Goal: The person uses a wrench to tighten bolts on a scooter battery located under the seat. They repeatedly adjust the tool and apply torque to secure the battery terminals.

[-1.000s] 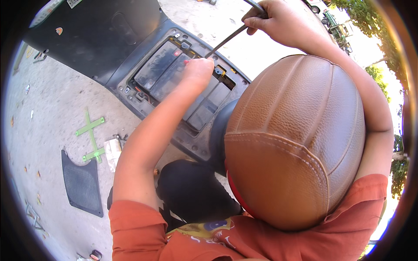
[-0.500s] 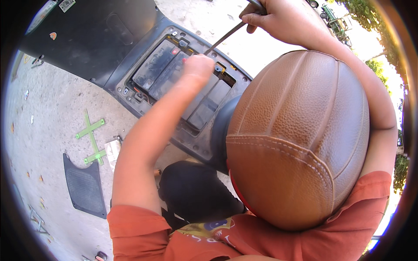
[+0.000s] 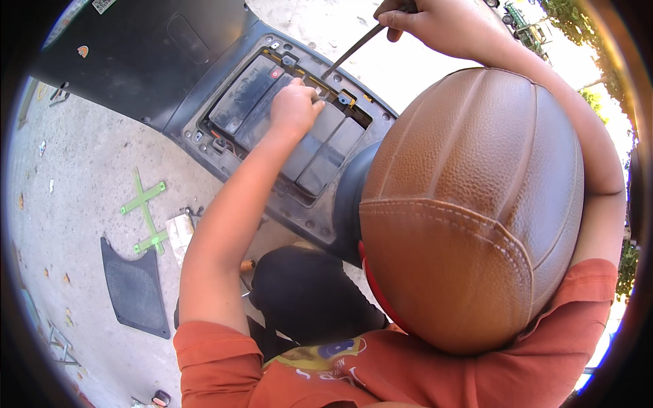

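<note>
My right hand (image 3: 415, 20) is closed around the upper end of a long dark metal rod (image 3: 354, 51). The rod slants down to the far edge of an open battery compartment (image 3: 221, 95). Its tip lies just beyond my left hand (image 3: 294, 109). My left fingers are curled over the dark batteries (image 3: 320, 139), with thumb and forefinger close together. A small pale piece shows by the fingertips, too small to name. Several batteries sit side by side, dusty on top; one has a round red mark (image 3: 275, 73) near its end. My left hand hides part of them.
A brown stitched leather seat (image 3: 469, 204) bulges up between my arms. A black panel (image 3: 136, 61) rises at the far left. On the concrete ground lie a black textured cover (image 3: 138, 289), a green cross-shaped bracket (image 3: 143, 198) and a pale packet (image 3: 180, 234).
My left hand has shifted slightly left, its fingers less tightly balled, uncovering the rod's lower end. My right hand still grips the rod. The whole view has shifted a little.
</note>
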The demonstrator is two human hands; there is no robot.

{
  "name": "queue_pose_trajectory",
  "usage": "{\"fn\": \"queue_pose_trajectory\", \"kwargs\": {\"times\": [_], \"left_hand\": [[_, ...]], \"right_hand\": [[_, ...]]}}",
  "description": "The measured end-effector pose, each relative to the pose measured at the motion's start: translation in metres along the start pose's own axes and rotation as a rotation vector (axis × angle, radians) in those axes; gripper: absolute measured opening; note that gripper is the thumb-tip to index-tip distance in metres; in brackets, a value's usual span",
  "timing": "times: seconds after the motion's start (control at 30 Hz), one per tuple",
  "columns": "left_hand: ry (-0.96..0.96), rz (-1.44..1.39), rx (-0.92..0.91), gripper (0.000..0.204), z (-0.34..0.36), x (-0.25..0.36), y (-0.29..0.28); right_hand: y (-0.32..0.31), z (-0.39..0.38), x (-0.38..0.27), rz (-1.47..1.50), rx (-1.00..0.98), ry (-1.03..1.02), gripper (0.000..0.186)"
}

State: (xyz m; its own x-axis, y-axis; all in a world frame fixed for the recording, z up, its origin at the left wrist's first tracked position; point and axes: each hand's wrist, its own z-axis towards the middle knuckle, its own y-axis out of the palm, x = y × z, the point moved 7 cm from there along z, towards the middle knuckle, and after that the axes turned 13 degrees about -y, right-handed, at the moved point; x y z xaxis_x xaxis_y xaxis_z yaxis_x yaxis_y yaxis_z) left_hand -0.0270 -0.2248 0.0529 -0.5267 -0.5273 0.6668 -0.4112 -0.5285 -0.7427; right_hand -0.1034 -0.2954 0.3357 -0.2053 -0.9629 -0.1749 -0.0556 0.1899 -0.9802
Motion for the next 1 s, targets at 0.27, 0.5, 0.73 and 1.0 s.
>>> {"fn": "queue_pose_trajectory", "kwargs": {"times": [0.27,0.5,0.73,1.0], "left_hand": [[0.206,0.179,0.282,0.024,-0.013,0.015,0.008],[0.324,0.14,0.324,0.02,-0.014,0.035,0.025],[0.252,-0.016,0.397,0.013,-0.029,-0.016,-0.003],[0.319,-0.039,0.351,0.017,-0.072,-0.011,-0.012]], "right_hand": [[0.003,0.001,-0.003,0.009,-0.017,-0.051,0.019],[-0.006,0.004,-0.008,0.048,-0.095,-0.126,0.017],[0.007,0.025,-0.035,0.065,-0.135,-0.194,0.017],[0.002,0.011,-0.02,0.025,-0.181,-0.104,0.018]]}}
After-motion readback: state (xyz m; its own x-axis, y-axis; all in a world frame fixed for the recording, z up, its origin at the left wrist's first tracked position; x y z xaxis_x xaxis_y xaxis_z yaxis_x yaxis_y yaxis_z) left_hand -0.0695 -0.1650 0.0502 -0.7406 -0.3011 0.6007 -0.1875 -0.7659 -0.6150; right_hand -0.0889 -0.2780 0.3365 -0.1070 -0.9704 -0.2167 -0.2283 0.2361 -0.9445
